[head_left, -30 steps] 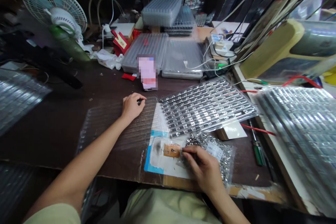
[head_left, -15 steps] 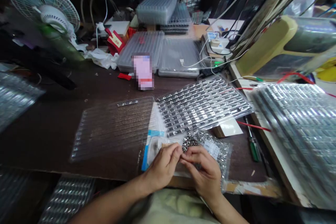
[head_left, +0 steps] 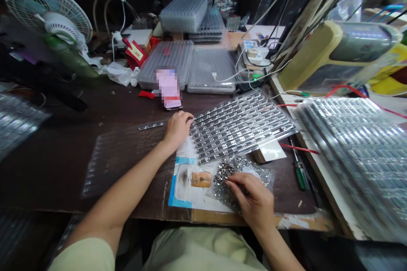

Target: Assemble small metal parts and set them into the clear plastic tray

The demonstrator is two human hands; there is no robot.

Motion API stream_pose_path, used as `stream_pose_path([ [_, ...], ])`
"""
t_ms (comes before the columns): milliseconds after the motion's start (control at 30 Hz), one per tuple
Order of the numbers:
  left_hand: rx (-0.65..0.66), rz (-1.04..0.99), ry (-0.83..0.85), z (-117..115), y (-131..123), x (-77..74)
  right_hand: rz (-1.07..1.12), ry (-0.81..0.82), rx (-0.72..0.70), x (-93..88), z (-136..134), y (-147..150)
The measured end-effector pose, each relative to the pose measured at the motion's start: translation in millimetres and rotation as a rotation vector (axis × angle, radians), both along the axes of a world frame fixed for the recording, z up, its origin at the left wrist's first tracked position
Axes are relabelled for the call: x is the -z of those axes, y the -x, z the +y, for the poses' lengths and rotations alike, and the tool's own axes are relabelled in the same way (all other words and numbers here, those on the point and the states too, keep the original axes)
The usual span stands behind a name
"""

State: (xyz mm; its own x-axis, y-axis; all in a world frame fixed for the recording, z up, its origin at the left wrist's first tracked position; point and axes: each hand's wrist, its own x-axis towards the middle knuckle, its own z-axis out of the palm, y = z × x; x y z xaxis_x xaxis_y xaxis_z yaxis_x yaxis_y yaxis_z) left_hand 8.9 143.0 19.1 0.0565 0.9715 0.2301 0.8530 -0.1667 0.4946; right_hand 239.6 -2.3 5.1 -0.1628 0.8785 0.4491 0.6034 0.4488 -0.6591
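My left hand (head_left: 179, 128) is at the upper left corner of a tray filled with rows of dark metallic strips (head_left: 241, 125); its fingers are bent, and what they hold, if anything, is hidden. My right hand (head_left: 254, 194) pinches at the edge of a heap of small shiny metal parts (head_left: 225, 170) on a clear plastic bag; whatever is between its fingertips is too small to make out. Left of the heap, a small wooden block (head_left: 201, 179) lies on a white and blue sheet (head_left: 180, 197). One strip (head_left: 150, 126) sits in a clear ribbed tray (head_left: 117, 156).
A phone (head_left: 168, 89) lies beyond my left hand, before clear plastic cases (head_left: 211, 70). A fan (head_left: 47, 8) stands at the back left. To the right are a green-handled screwdriver (head_left: 300, 175), stacked filled trays (head_left: 352, 148) and a yellowish machine (head_left: 333, 57).
My hands were together over the wooden block and metal parts; now my left hand has moved up and left to the filled tray's corner. My right hand has shifted slightly, staying by the heap.
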Motion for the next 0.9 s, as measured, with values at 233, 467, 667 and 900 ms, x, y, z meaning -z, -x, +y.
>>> stream_pose_path([
  [233, 0.012, -0.025, 0.021, 36, 23, 9.9, -0.191, 0.044, -0.057, 6.4, 6, 42],
  [467, -0.020, -0.926, 0.371, -34, 43, -12.3, -0.295, 0.014, -0.076, 14.9, 8, 51],
  [667, -0.059, -1.192, 0.711, -114, 46, -8.7, -0.341, 0.014, -0.081, 14.9, 7, 53],
  [900, 0.009, -0.758, 0.418, -140, 16, 12.8, -0.550, -0.071, 0.012, 9.7, 7, 19],
])
